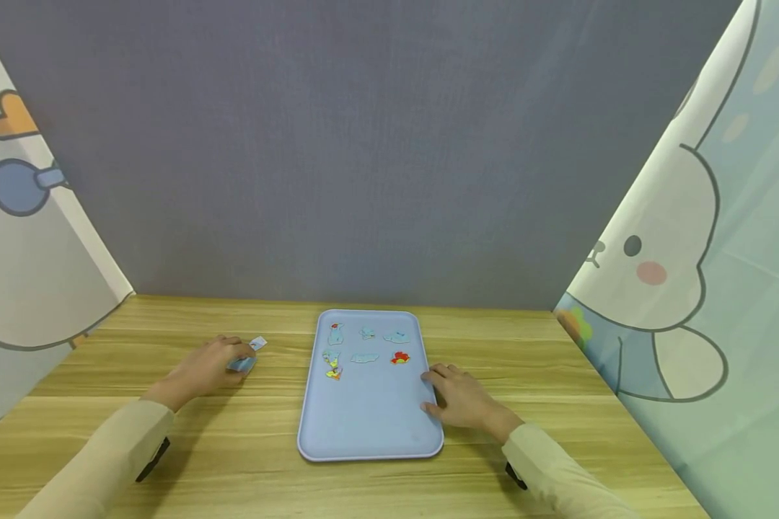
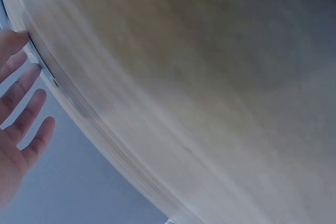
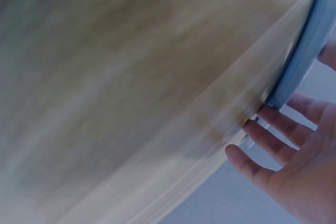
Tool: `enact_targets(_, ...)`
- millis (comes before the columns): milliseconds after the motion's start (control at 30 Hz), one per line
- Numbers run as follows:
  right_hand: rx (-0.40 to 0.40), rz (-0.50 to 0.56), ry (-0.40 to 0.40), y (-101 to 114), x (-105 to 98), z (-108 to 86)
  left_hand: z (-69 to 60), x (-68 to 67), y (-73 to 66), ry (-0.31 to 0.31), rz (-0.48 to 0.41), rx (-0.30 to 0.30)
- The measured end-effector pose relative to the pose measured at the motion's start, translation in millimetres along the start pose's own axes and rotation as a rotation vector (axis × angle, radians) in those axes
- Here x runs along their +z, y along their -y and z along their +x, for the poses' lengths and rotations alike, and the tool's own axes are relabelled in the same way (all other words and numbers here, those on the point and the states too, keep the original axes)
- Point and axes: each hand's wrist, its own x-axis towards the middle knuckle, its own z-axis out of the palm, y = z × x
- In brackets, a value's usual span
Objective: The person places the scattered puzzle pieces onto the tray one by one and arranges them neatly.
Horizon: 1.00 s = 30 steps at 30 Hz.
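On the left part of the table, my left hand [image 1: 214, 365] holds a thin, flat light-blue card [image 1: 242, 364] by its fingertips. Its thumb and fingers [image 2: 31, 71] show at the left edge of the left wrist view, with the card's thin edge [image 2: 43, 62] beside them. A small white and blue slip [image 1: 257, 343] lies just beyond that hand. My right hand [image 1: 464, 398] rests at the right rim of a pale lavender tray [image 1: 370, 425], thumb and fingers loosely bent over the edge. Several flat, sticker-like cut-outs [image 1: 365, 357] lie in the tray's far half.
The tray stands mid-table on a wood-grain tabletop [image 1: 273, 461]. A grey upright panel [image 1: 350, 158] borders the table's back. Panels with cartoon pictures [image 1: 662, 238] flank both sides. One cut-out [image 1: 399, 357] is bright red and yellow.
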Motion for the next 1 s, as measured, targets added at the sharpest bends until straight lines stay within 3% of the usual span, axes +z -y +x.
enact_targets(467,0.002,0.004,0.004,0.2,0.3,-0.3,-2.6,-0.7,1.1,0.012,-0.016,-0.024)
enact_targets(700,0.001,0.011,0.002,1.2,-0.7,-0.7,-3.0,0.0,4.9,0.012,-0.034,0.019)
enact_targets(1000,-0.009,0.005,-0.010,0.5,-0.1,-0.5,-3.6,-2.1,6.4,0.036,-0.059,0.031)
